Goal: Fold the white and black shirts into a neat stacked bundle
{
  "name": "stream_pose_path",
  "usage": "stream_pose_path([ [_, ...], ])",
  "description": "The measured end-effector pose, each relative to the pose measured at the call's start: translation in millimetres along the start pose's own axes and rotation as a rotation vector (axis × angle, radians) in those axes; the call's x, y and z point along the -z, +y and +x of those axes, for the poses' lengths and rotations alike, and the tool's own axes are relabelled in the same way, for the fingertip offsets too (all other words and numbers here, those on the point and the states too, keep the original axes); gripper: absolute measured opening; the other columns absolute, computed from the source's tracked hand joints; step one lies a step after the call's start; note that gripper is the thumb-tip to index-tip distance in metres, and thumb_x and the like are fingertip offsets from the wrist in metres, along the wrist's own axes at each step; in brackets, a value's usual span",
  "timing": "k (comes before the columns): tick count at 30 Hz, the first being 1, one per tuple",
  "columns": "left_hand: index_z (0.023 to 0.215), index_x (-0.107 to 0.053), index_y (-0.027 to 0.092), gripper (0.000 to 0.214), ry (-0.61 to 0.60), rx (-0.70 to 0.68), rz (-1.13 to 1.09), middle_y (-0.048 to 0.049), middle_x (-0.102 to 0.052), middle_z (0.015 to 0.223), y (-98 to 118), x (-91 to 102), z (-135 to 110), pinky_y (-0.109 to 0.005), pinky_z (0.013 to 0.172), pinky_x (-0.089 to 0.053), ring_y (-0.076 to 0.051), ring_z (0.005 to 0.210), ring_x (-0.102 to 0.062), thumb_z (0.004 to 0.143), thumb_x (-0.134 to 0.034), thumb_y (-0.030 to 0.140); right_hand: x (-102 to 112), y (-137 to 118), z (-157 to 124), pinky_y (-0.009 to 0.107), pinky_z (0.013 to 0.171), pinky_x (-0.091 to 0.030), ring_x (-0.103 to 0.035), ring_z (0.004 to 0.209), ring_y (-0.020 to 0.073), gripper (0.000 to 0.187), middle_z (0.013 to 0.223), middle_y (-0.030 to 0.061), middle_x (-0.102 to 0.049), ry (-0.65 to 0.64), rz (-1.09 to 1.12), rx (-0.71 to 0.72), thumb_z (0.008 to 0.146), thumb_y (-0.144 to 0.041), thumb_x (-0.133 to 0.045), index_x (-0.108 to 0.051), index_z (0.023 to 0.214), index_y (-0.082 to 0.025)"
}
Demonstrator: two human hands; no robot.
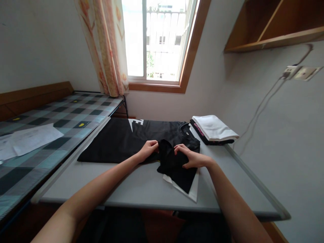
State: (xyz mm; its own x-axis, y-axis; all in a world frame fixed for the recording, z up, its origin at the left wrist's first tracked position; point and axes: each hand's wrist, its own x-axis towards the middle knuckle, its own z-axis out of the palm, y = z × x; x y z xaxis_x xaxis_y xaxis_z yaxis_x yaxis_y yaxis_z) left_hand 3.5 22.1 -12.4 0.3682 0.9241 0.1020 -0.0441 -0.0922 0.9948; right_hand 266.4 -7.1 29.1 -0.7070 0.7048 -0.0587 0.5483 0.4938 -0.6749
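Observation:
A black T-shirt [118, 141] with white print lies on the table, its collar to the right and its hem to the left. My left hand [149, 150] is closed in a pinch on the T-shirt's fabric along its near side. Bunched black cloth rises between my two hands. My right hand [191, 158] rests over the sleeve part, fingers bent, with the thumb apart from them. Under the black sleeve sticks out a white piece of cloth [194, 189], mostly hidden.
Folded clothes, a white one [215, 127] on a black one, are stacked at the table's back right. The grey-white table [131, 189] stands between a checked bed [83, 108] with papers [32, 140] and the right wall, where cables [263, 101] hang. A shelf [278, 37] juts out above.

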Motion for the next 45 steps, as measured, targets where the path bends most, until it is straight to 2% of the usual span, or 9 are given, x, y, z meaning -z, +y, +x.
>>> stream_pose_path([
  [8,0.072,-0.055,0.015,0.043,0.023,0.057,-0.245,0.0049,-0.055,0.064,-3,1.2,1,-0.02,0.058,-0.038,-0.007,0.058,-0.05,0.066,-0.078,0.051,6,1,4,0.039,0.108,-0.031,-0.043,0.125,0.026,0.006,0.125,0.0089,-0.044,0.119,0.015,0.02,0.076,-0.024,-0.065,-0.067,0.081,-0.02],
  [13,0.071,-0.05,0.016,0.041,-0.214,0.044,-0.233,-0.0002,-0.065,0.078,10,3.4,-8,-0.023,0.068,-0.044,-0.013,0.074,-0.061,0.062,-0.084,0.036,23,2,-11,0.04,0.102,-0.035,-0.049,0.119,0.026,0.025,0.123,0.0103,-0.053,0.114,0.263,0.086,0.079,-0.043,-0.069,-0.066,0.079,-0.019],
  [16,0.07,-0.047,0.016,0.04,-0.347,0.079,-0.182,-0.0024,-0.066,0.08,14,2.7,-12,-0.025,0.068,-0.046,-0.015,0.076,-0.063,0.064,-0.082,0.034,28,12,-21,0.032,0.078,-0.046,-0.059,0.09,0.0188,0.035,0.098,0.0067,-0.061,0.114,0.564,0.008,0.078,-0.051,-0.068,-0.057,0.085,-0.019],
  [19,0.098,-0.053,0.017,0.045,-0.183,0.097,-0.132,0.0042,-0.061,0.068,11,1.7,-12,-0.023,0.064,-0.046,-0.011,0.062,-0.06,0.067,-0.08,0.035,26,26,-21,0.022,0.052,-0.037,-0.048,0.059,0.0099,0.038,0.072,-0.0032,-0.053,0.237,0.635,-0.215,0.077,-0.053,-0.066,-0.051,0.093,-0.022],
  [24,0.148,-0.009,0.027,0.107,-0.143,0.092,-0.182,0.0094,-0.057,0.066,8,3.3,-8,-0.027,0.066,-0.049,-0.012,0.062,-0.062,0.067,-0.079,0.031,22,33,-14,0.02,0.043,-0.023,-0.034,0.047,0.0075,0.042,0.06,-0.0096,-0.04,0.293,0.446,-0.48,0.076,-0.042,-0.063,-0.044,0.109,-0.025],
  [30,0.113,-0.061,0.015,0.05,-0.285,0.08,0.088,0.0005,-0.061,0.075,13,7.2,-10,-0.021,0.058,-0.042,-0.012,0.068,-0.059,0.071,-0.075,0.038,31,29,-25,0.021,0.046,-0.032,-0.04,0.051,0.0091,0.06,0.061,-0.0087,-0.043,0.24,0.425,-0.459,0.076,-0.045,-0.066,-0.041,0.126,-0.024],
  [35,0.115,-0.063,0.014,0.048,-0.349,0.05,0.177,0.0025,-0.061,0.068,12,8.4,-13,-0.021,0.057,-0.04,-0.009,0.059,-0.054,0.073,-0.073,0.034,36,36,-33,0.023,0.047,-0.028,-0.036,0.049,0.0089,0.085,0.054,-0.0114,-0.039,0.042,0.406,-0.367,0.069,-0.044,-0.075,-0.037,0.14,-0.02],
  [40,0.105,-0.07,0.01,0.038,-0.376,0.0,0.284,-0.0012,-0.064,0.068,8,8.5,-11,-0.023,0.061,-0.043,-0.011,0.061,-0.055,0.075,-0.07,0.034,36,43,-26,0.024,0.05,-0.025,-0.035,0.053,0.0096,0.07,0.057,-0.0082,-0.043,0.293,0.304,-0.283,0.075,-0.051,-0.066,-0.049,0.132,-0.014],
  [45,0.116,-0.068,0.015,0.043,-0.165,-0.116,0.426,-0.0053,-0.07,0.09,9,8.0,-11,-0.024,0.063,-0.044,-0.013,0.069,-0.057,0.081,-0.063,0.04,34,40,-22,0.025,0.054,-0.029,-0.04,0.059,0.011,0.067,0.064,-0.0049,-0.049,0.334,0.285,-0.25,0.077,-0.054,-0.063,-0.05,0.13,-0.015],
])
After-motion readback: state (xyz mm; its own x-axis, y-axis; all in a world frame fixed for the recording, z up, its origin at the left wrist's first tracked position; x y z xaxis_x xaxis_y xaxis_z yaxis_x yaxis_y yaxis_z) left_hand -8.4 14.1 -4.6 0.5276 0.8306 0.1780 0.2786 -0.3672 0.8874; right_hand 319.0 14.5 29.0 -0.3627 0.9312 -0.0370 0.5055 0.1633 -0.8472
